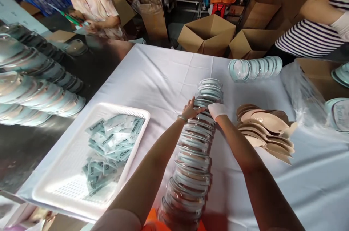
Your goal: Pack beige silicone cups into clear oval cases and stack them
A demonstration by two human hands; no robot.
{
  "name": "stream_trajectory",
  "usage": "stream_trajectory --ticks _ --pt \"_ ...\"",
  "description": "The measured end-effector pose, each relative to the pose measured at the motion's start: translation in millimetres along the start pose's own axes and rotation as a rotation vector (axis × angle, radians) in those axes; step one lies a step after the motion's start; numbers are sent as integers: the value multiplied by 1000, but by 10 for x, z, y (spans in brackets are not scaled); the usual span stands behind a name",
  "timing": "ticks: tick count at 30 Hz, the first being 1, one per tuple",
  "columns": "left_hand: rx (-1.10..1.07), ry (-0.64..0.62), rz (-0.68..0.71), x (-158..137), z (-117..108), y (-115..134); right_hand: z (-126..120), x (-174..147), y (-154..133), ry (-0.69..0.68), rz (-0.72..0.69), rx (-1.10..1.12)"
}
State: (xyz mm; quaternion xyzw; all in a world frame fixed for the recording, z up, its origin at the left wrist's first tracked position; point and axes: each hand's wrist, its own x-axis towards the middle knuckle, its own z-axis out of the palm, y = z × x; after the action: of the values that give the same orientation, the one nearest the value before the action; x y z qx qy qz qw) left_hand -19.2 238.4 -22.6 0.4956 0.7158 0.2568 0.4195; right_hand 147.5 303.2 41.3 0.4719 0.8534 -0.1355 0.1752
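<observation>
- Head view, nearest first: one long row of round packs (193, 151) lies on the white-covered bench (169, 67), its long axis running from the wearer's front straight away and slightly rightward.
- Towards the row's far end, the left hand (191, 110) touches the left flank and the right hand (217, 110), covered in white, the right flank. Most of the row lies on the near side of the grip, between the forearms; a short section lies beyond. Left fingertips reach slightly farther along.
- Left fingers are spread against the packs; the right ones are partly hidden. Whether either grip is clenched or merely resting, I cannot tell.
- Left of the row: one white basket (73, 147), with sachets (117, 138) in two overlapping heaps, too jumbled to count.
- Right of it, nearer the right hand: one pile of tan curved pieces (265, 129), overlapping, exact number unclear.
- Far edge: one shorter row of packs (255, 68), lying crosswise.
- Past the bench: two open cardboard boxes (218, 47) side by side, and two co-workers nearby, one at upper left (95, 2), one in stripes (305, 42) at right.
</observation>
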Motion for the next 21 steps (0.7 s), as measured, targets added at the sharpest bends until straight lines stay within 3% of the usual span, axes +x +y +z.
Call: stream_trajectory --ticks 2,3,5,7,9,11,13,17,21 --pt "-28 16 -24 -47 -14 -22 70 -142 52 33 27 32" --pt "-49 38 -10 -124 -34 -73 155 -279 104 113 46 100" --pt "-88 124 97 -427 -92 -260 429 -705 234 375 140 335" --pt "-119 217 259 -910 -156 -521 802 -1276 320 591 288 618" --pt "-156 254 345 -1447 -174 -786 1188 -1814 271 539 383 819" --pt "-204 241 261 -1860 -109 -983 1492 -2128 62 442 388 980" --pt "-207 212 166 -2059 23 -1055 1648 -2160 -257 469 363 1054" --pt "-179 227 133 -2087 276 -897 1632 -1838 -873 564 489 1053" --pt "-135 256 108 -2158 345 -783 1635 -1703 -1085 570 487 1056"
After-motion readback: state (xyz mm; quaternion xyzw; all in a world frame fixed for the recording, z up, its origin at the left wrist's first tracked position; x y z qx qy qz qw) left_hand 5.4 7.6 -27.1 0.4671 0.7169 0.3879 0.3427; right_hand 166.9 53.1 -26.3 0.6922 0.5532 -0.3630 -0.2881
